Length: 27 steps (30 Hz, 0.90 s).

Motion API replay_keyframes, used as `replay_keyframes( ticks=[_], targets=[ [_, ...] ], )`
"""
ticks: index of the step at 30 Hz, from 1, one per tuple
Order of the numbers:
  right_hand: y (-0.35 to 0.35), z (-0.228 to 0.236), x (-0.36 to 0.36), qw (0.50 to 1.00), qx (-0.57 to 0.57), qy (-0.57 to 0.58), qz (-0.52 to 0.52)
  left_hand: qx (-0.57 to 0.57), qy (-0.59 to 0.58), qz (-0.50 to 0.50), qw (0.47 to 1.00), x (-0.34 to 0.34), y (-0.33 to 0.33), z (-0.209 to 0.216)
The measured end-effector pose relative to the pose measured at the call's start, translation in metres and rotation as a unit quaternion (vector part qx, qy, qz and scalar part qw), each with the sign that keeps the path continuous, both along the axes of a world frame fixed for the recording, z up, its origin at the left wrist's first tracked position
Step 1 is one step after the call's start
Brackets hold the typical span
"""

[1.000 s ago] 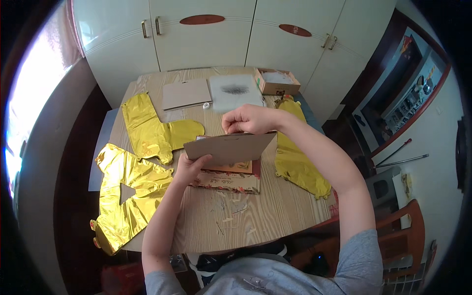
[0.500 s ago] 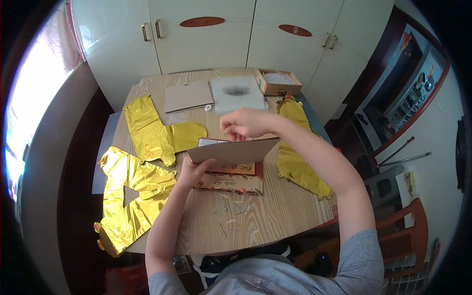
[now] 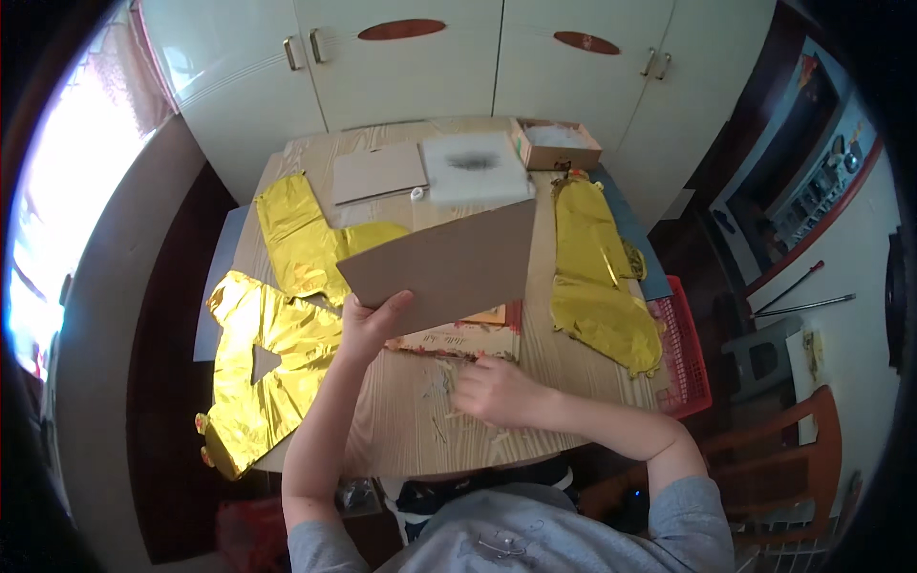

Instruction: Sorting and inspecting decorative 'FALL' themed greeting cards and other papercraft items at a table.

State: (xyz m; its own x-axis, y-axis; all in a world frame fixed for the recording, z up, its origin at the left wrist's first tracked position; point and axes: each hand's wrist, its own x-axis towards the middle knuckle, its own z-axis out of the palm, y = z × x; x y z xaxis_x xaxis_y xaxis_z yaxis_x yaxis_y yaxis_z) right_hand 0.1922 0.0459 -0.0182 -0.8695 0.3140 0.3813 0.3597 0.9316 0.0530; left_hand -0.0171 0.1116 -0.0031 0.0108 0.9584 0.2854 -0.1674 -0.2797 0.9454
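A stiff grey-brown cardboard sheet [image 3: 449, 263] is tilted up over the middle of the table, its lower left corner gripped by my left hand [image 3: 371, 323], thumb on the near face. Behind and below it lies a flat printed piece [image 3: 449, 341] with a leafy cream, orange and dark red pattern; the sheet hides most of it. My right hand [image 3: 497, 392] is at the near edge of that printed piece, fingers curled in. Whatever those fingers pinch, if anything, is too small to see. Small pale scraps [image 3: 437, 382] lie just left of this hand.
Gold foil balloons [image 3: 272, 358], flat, spread over the table's left side; another flat gold balloon [image 3: 602, 277] is at the right. Farther back are a grey board [image 3: 380, 172], a white sheet with a dark smudge [image 3: 473, 170] and an open box [image 3: 559, 148]. A red basket [image 3: 686, 349] stands right.
My right hand has come down from behind the cardboard sheet to the near edge of the printed piece. The sheet, still in my left hand, has tipped so more of its face shows.
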Motion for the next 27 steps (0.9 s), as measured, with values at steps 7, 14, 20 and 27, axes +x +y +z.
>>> replay_keyframes(
  ticks=[7,14,20,27],
  targets=[
    [0.005,-0.013,0.009,0.989,-0.113,0.098,-0.007,-0.053,-0.138,0.145,0.978,-0.057,-0.089,0.011],
    [0.019,-0.005,0.031,0.94,-0.294,0.143,-0.094,-0.227,-0.125,0.134,0.956,-0.071,-0.188,-0.009],
    [0.033,0.033,0.027,0.706,-0.688,0.141,-0.09,-0.44,-0.11,-0.023,0.891,0.006,-0.208,-0.029],
    [0.023,0.04,0.021,0.805,-0.589,-0.066,-0.034,-0.459,-0.125,-0.076,0.877,0.028,-0.204,-0.033]
  ],
)
